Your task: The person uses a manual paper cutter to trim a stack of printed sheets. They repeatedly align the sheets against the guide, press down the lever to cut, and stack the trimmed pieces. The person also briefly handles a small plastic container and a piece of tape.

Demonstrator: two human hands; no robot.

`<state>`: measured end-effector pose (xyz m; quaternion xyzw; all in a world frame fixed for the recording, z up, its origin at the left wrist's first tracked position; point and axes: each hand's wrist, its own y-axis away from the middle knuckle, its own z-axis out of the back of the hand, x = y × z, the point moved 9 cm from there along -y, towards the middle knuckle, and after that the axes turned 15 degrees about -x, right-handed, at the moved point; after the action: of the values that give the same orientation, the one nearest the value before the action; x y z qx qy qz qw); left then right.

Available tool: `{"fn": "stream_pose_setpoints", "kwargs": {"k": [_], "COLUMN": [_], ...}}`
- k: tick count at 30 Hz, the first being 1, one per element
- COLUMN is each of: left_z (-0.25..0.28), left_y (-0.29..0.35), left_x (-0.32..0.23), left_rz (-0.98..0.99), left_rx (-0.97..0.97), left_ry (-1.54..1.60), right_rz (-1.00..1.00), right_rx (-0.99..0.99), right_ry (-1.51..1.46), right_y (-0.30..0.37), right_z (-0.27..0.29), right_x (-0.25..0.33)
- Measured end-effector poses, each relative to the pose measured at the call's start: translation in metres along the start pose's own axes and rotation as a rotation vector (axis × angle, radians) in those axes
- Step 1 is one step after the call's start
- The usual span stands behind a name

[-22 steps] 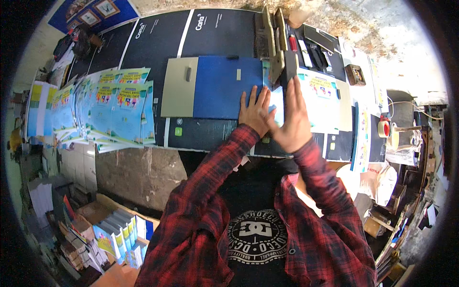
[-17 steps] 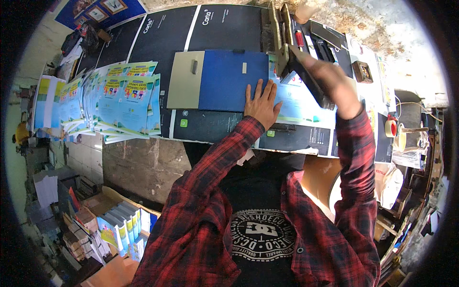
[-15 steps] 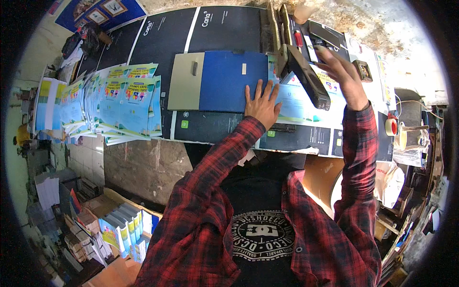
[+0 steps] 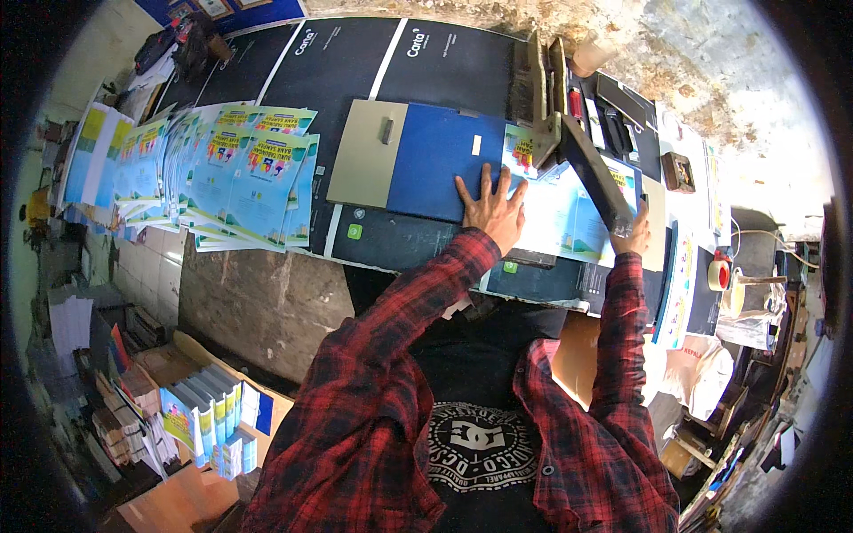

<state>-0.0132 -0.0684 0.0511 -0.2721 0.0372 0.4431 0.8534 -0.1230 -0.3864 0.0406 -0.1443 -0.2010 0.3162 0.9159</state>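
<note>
My left hand (image 4: 494, 218) lies with fingers spread at the right edge of a blue and grey flat case (image 4: 435, 164), next to a light-blue printed sheet (image 4: 544, 218). Over that sheet reaches the long black arm of what looks like a heavy-duty stapler (image 4: 593, 171). At the arm's near end my right hand (image 4: 630, 233) is closed round the tip, fingers partly hidden. The stapler's metal head meets the sheet's upper part, where the contact is hidden.
Fanned piles of printed booklet covers (image 4: 249, 182) cover the left of the table. More printed sheets (image 4: 680, 280) overhang the front edge at right. Tape rolls (image 4: 718, 274), a small dark box (image 4: 678, 172) and a red-handled tool (image 4: 576, 104) lie to the right. Bound books (image 4: 200, 413) stand low at left.
My right hand has come down from above the stapler onto its arm's end. The left hand stays by the case. Printed sheets now show at the right edge. The whole view has shifted.
</note>
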Motion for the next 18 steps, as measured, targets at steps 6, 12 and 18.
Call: {"fn": "stream_pose_setpoints", "kwargs": {"k": [6,12,18], "left_z": [0.015,0.019,0.018], "left_y": [0.003,0.004,0.002], "left_x": [0.028,0.036,0.037], "left_rz": [0.019,0.023,0.035], "left_rx": [-0.025,-0.069,-0.061], "left_ry": [-0.021,0.027,0.03], "right_rz": [0.083,0.184,0.648], "right_rx": [0.07,0.098,-0.275], "right_ry": [-0.013,0.11,-0.221], "right_y": [0.006,0.006,-0.039], "right_z": [-0.033,-0.044,0.133], "right_x": [0.012,0.01,0.177]}}
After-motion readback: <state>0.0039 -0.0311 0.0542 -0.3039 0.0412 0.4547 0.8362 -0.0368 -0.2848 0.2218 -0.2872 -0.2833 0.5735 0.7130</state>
